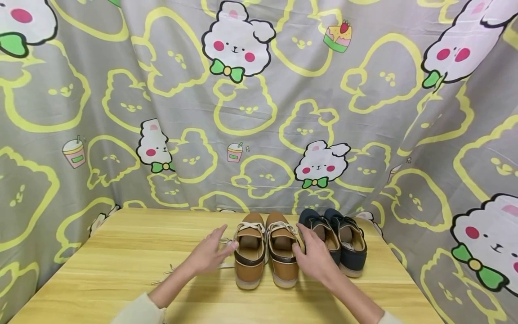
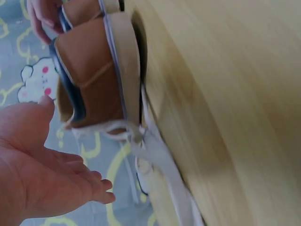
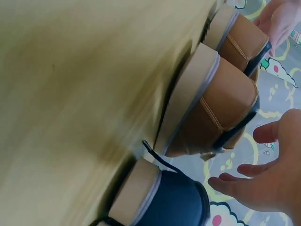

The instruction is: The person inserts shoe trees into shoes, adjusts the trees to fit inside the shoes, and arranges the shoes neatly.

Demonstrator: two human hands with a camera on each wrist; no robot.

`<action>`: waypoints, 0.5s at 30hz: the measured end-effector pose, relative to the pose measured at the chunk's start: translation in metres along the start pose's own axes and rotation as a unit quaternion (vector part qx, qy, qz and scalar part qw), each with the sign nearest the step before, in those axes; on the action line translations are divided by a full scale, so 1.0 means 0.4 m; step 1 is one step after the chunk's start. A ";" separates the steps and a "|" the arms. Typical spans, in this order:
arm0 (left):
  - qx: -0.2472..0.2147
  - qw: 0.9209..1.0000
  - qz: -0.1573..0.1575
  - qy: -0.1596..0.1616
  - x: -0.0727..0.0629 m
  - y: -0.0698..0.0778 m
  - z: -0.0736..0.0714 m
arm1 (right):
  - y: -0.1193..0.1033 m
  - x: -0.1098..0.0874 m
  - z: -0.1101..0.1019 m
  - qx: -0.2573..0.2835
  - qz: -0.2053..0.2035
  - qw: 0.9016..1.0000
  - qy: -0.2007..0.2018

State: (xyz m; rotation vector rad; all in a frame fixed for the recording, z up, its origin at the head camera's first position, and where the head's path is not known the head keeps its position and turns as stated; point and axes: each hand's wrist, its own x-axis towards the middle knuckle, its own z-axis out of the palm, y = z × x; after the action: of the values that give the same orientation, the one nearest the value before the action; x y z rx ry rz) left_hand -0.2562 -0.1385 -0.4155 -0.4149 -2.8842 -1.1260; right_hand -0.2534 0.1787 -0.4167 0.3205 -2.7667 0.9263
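Two brown shoes stand side by side on the wooden table, toes toward the curtain: a left brown shoe (image 1: pixel 248 272) and a right brown shoe (image 1: pixel 284 270), both with pale laces. My left hand (image 1: pixel 211 253) is beside the left shoe, fingers extended and thumb near its collar; the left wrist view shows a gap between palm and shoe. On the other side, my right hand (image 1: pixel 317 254) is held next to the right brown shoe, fingers spread and nothing gripped. To its right is a pair of dark blue shoes (image 1: pixel 353 256), partly hidden by that hand.
Loose pale laces (image 2: pixel 164 160) trail from the left brown shoe across the table (image 1: pixel 121 252). A dark lace (image 3: pixel 162 161) sticks out from a blue shoe. A patterned grey curtain (image 1: pixel 259 148) hangs behind the table and along both sides.
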 end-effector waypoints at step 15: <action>-0.071 0.997 -0.019 -0.035 0.003 0.024 0.068 | 0.001 -0.008 0.046 0.072 0.081 0.993 -0.051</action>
State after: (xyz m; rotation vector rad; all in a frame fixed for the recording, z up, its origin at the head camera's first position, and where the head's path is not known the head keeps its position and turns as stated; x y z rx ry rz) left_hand -0.2528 -0.1132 -0.4292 -0.4124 -2.8921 -1.3554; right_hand -0.2529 0.1680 -0.4320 0.1727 -2.8586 1.1841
